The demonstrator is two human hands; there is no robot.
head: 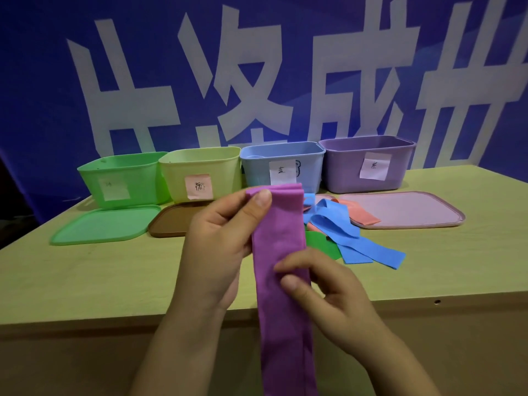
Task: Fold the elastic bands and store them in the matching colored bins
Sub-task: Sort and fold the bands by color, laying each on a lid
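Note:
A long purple elastic band [281,224] hangs between my hands above the table's near edge. My left hand [220,238] grips its folded top end, thumb on the front. Lower down, my right hand [320,292] pinches the band's right edge. On the table behind lie a blue band [357,247], a pink band [363,215] and a green band [317,238], tangled together. Four bins stand in a row at the back: green [120,178], yellow with a pink label [203,170], blue [285,164] and purple [368,164].
Lids lie in front of the bins: a green lid [105,224], a brown lid [171,221] and a pink lid [405,210]. A blue banner with large white characters [257,81] forms the backdrop. The wooden table's front edge [85,318] runs below my hands.

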